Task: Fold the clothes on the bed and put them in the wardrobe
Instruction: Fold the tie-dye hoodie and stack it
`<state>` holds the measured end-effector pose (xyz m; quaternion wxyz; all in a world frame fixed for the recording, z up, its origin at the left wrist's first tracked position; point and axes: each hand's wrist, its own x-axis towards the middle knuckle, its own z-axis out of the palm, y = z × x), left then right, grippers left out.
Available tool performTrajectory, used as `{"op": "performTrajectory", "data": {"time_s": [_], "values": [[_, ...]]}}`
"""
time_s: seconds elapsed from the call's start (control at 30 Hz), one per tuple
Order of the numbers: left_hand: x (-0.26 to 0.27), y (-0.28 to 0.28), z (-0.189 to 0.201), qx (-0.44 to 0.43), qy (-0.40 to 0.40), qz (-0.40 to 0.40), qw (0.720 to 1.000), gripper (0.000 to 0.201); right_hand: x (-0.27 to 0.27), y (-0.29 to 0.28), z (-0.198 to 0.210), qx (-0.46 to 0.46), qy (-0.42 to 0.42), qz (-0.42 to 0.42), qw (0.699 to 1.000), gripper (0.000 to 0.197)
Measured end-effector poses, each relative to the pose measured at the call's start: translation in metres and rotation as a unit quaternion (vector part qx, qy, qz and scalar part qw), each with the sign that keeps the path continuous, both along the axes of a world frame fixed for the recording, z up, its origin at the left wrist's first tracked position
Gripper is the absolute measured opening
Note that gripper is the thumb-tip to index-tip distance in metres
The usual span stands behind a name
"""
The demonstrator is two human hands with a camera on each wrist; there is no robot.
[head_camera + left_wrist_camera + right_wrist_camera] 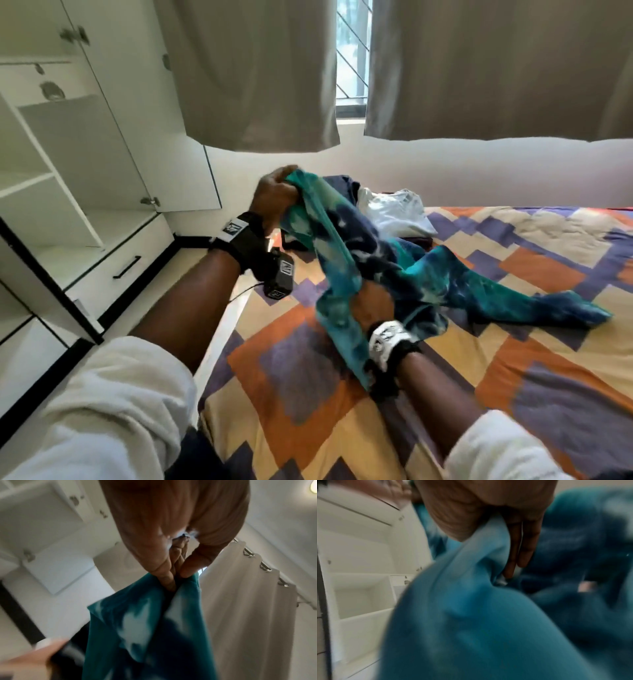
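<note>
Bed [513, 359] beside open wardrobe [51, 192]. Left hand [274, 195] pinches teal garment [342, 260] above bed's left edge; thumb and fingers [164, 574] visible only from wrist. Right hand [371, 303] grips lower fabric, fingers [524, 545] together.

- Teal-and-navy tie-dye garment [346, 253]: unfolded, bunched, lifted above the bed [513, 359], one end trailing onto it.
- White garment [394, 212]: crumpled on the bed beyond it.
- Wardrobe [68, 164]: white, doors open, left of the bed.
</note>
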<state>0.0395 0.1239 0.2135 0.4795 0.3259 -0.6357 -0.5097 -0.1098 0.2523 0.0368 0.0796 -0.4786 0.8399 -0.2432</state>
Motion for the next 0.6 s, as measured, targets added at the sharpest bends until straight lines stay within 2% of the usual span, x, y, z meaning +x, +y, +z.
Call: {"op": "performTrajectory", "data": {"time_s": [0.07,0.13,0.17,0.23,0.3,0.37,0.47,0.53,0.57,0.6], "values": [[0.027,-0.019,0.012,-0.086,-0.111,0.092,0.986,0.049,-0.046,0.015,0.059,-0.075,0.100,0.012,0.992,0.035],[0.039,-0.027,0.029,-0.153,-0.239,0.205,0.937,0.045,-0.080,0.028,0.130,-0.202,0.163,0.012,0.966,0.048],[0.037,-0.027,0.041,-0.167,-0.267,0.249,0.916,0.044,-0.095,0.030,0.163,-0.240,0.195,0.004,0.951,0.051],[0.026,-0.016,0.068,-0.208,-0.254,0.293,0.898,0.041,-0.118,0.031,0.232,-0.279,0.265,-0.039,0.922,0.049],[0.011,-0.009,0.103,-0.281,-0.185,0.319,0.886,0.041,-0.144,0.039,0.294,-0.334,0.312,-0.097,0.884,0.041],[0.005,-0.004,0.128,-0.317,-0.162,0.362,0.861,0.039,-0.163,0.049,0.325,-0.357,0.328,-0.118,0.867,0.039],[0.013,-0.005,0.146,-0.286,-0.272,0.434,0.810,0.033,-0.183,0.066,0.334,-0.224,0.386,-0.061,0.892,0.043],[0.023,-0.003,0.143,-0.304,-0.339,0.416,0.787,0.036,-0.192,0.085,0.324,-0.132,0.421,-0.088,0.893,0.029],[0.029,0.001,0.142,-0.317,-0.362,0.393,0.784,0.035,-0.194,0.096,0.319,-0.118,0.420,-0.098,0.895,0.019],[0.035,0.003,0.139,-0.323,-0.368,0.360,0.794,0.031,-0.196,0.105,0.315,-0.115,0.401,-0.098,0.904,0.012]]}}
